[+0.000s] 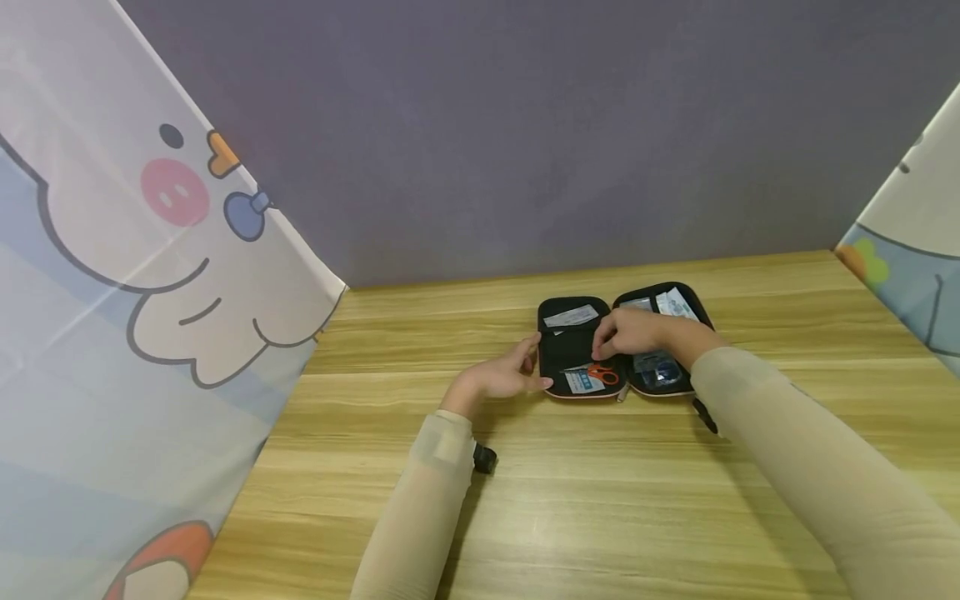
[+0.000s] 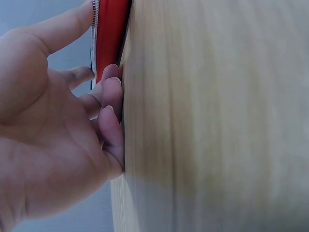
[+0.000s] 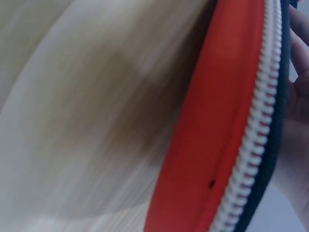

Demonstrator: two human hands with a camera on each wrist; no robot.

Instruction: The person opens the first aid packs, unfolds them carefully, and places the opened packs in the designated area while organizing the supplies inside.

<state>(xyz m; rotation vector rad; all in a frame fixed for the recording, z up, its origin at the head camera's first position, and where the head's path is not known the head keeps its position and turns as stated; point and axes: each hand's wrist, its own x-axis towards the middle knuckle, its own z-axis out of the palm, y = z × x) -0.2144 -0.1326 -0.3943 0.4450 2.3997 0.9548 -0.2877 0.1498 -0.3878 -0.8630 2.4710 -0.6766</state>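
A small zippered first-aid case (image 1: 573, 343) lies spread open on the table, black inside and red outside. Its left half holds orange-handled scissors (image 1: 604, 374), a blue-and-white packet (image 1: 583, 382) and a white packet (image 1: 572, 317). My left hand (image 1: 504, 374) holds the left half at its outer edge, thumb at the near corner; in the left wrist view the other fingers curl low beside the red side (image 2: 110, 38). My right hand (image 1: 632, 330) reaches over the case's middle, fingers bent and tips just above the scissors. Whether they pinch anything is hidden.
The case's right half holds white packets (image 1: 675, 303) and a clear bag with dark blue contents (image 1: 660, 372). Underneath is a wood-grain table (image 1: 570, 500). A grey panel (image 1: 525, 150) stands behind, and a cartoon-printed cloth (image 1: 150, 275) hangs at left.
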